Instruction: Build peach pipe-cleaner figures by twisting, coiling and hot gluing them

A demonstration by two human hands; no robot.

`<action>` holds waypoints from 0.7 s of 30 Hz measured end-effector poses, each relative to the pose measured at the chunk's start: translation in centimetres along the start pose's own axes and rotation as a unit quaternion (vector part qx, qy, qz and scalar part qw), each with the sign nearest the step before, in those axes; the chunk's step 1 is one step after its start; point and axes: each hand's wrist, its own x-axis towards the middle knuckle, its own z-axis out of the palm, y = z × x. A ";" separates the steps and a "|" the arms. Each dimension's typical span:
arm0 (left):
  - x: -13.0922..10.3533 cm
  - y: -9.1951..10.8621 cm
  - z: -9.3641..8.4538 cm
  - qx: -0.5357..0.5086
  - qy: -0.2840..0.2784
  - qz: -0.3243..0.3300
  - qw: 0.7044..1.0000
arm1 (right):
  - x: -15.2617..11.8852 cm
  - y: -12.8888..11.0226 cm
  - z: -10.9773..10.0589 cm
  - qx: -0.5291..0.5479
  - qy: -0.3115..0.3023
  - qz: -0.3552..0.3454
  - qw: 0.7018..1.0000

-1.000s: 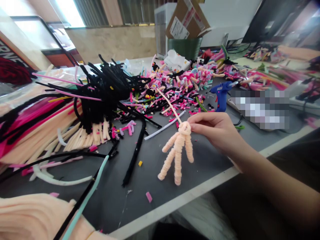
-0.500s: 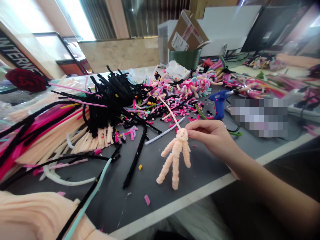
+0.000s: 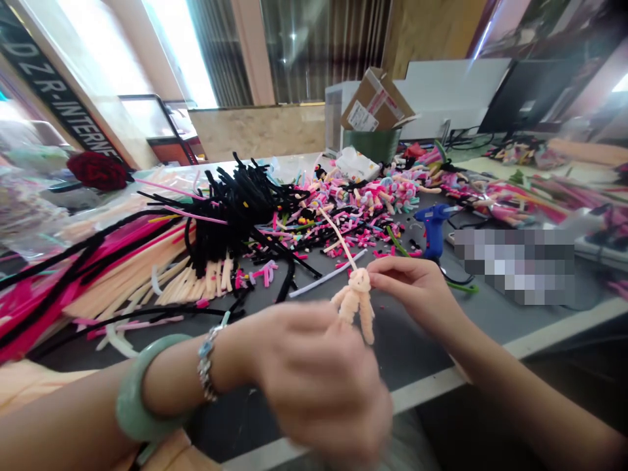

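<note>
A peach pipe-cleaner doll (image 3: pixel 360 281) hangs upright above the table, its coiled limbs pointing down. One straight peach stem (image 3: pixel 339 234) sticks up from its head. Thumb and fingers of my right hand (image 3: pixel 417 281) pinch the doll at the right side of its head. My left hand (image 3: pixel 318 373), smeared by motion, is in front of the doll's lower part and hides some of its legs. Its fingers look bent, but whether they touch or hold anything I cannot tell. A jade-green bangle (image 3: pixel 135 392) and a silver bracelet (image 3: pixel 206 363) are on my left wrist.
Black pipe cleaners (image 3: pixel 230 209) are bundled left of centre, with peach strips (image 3: pixel 127 271) beside them. Colourful cut pieces and small figures (image 3: pixel 363 196) heap behind the doll. A blue glue gun (image 3: pixel 432 229) stands at the right, near a blurred-out object (image 3: pixel 515 265).
My left hand has come into view from the lower left and now covers the doll's lower part. The right hand still pinches the doll. The camera view has tilted up slightly.
</note>
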 end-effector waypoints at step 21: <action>5.9 -4.2 0.2 -0.100 -0.006 -0.111 0.989 | -0.1 -0.1 0.0 -0.012 -0.012 -0.021 1.000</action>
